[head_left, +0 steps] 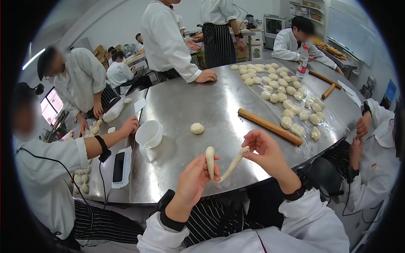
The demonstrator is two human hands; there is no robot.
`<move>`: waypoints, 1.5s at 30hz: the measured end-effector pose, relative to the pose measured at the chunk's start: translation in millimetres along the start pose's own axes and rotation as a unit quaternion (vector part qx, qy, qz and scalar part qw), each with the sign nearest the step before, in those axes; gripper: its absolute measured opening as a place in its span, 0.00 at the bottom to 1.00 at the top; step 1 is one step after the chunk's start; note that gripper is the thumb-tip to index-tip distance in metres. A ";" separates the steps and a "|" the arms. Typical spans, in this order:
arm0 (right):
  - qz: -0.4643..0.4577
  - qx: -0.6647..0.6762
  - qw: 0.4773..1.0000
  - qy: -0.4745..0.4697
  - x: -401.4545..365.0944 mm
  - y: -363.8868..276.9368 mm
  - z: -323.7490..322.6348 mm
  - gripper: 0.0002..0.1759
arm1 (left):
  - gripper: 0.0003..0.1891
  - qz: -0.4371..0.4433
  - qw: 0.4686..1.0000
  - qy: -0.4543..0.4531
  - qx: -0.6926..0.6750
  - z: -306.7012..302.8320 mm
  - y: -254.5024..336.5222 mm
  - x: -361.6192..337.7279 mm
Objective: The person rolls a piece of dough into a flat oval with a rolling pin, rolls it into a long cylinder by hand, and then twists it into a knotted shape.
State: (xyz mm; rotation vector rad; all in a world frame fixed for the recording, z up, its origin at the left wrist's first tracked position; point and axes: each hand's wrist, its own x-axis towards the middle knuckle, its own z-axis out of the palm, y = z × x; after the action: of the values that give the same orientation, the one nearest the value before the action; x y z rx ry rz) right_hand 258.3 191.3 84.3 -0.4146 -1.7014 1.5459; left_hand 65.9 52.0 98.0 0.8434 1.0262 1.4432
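Between my two hands a strip of dough (229, 170) hangs in a loose U above the front edge of the steel table. My left hand (193, 177) grips its thicker, rounded end, which stands upright between thumb and fingers. The thin other end is pinched between the thumb and forefinger of my right hand (265, 152), with the remaining fingers curled above. Beyond my hands a single round dough ball (197, 128) lies on the metal. A wooden rolling pin (270, 126) rests slantwise past my right hand.
Many dough balls (283, 90) lie under plastic film at the back right, near a red-capped bottle (302, 62). A white plastic jug (148, 135) and a phone (119, 167) are on the left. Co-workers stand or sit around the table, one reaching an arm (114, 139) towards the jug.
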 end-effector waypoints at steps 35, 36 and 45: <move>0.165 -0.122 0.904 -0.374 36.1 -3.8 -9.0 0.15 | 0.18 0.021 0.988 0.004 0.152 -4.1 -8.6 3.4; 0.196 -0.092 0.900 -0.378 35.5 -1.5 -9.8 0.15 | 0.18 0.025 0.988 0.008 0.152 -6.1 -9.4 4.3; 0.181 0.181 0.936 -0.240 -0.4 4.7 26.8 0.18 | 0.19 0.111 0.972 0.093 0.185 4.2 -17.3 3.2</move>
State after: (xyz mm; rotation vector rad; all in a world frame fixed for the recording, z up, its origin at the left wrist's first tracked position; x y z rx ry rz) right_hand 237.9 173.6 81.1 -0.1654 -1.6947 2.3355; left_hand 75.8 55.8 83.3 1.1349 1.4078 1.5653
